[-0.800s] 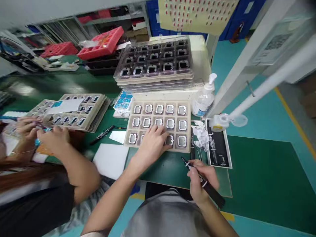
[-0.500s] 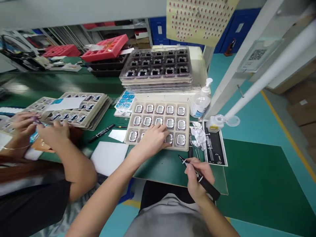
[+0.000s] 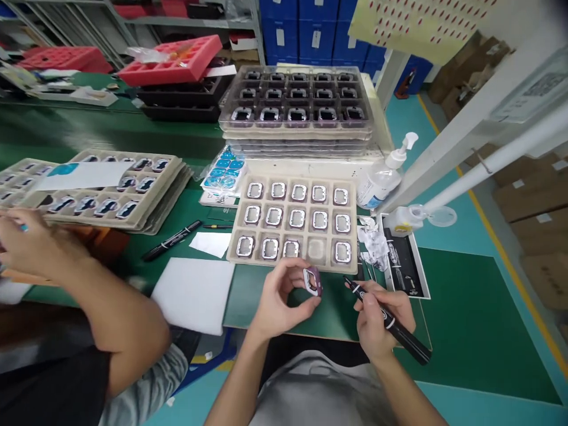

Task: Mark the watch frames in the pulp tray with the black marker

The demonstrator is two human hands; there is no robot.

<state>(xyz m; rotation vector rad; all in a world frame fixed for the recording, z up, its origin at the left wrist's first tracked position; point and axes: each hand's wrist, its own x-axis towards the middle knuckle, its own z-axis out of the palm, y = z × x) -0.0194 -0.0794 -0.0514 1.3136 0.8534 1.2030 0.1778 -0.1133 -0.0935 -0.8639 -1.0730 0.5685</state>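
The left hand point(image 3: 273, 305) pinches a frame point(image 3: 312, 283) between thumb and fingers above the counter point(image 3: 252, 296), while the right hand point(image 3: 379, 331) closes its fingers around a pen point(image 3: 408, 339), narrow end aimed toward the frame but apart from it. The frame is tilted, its silvery face turned partly aside. Good handling would seem to call for a light grip on the outer rim, thumb below and fingers above, leaving the face untouched and in view. The pen is probably best steered from a relaxed wrist, its tip held off until the frame is steady.

Just beyond the left fingers lies the tray point(image 3: 307, 235), where like frames sit in rows; its near edge leaves little room for a forward reach. Beyond the right fingers are a crumpled tissue point(image 3: 373, 245) and a box point(image 3: 410, 263), whose wall could catch a hand swung outward. A bottle point(image 3: 380, 183) and a stack point(image 3: 295, 139) stand farther off, past the tray. To the left of the left fingers lie a white pad point(image 3: 193, 293) and a marker point(image 3: 173, 241); past the pad, a co-worker's arm point(image 3: 106, 296) borders the workspace, well apart from both hands.
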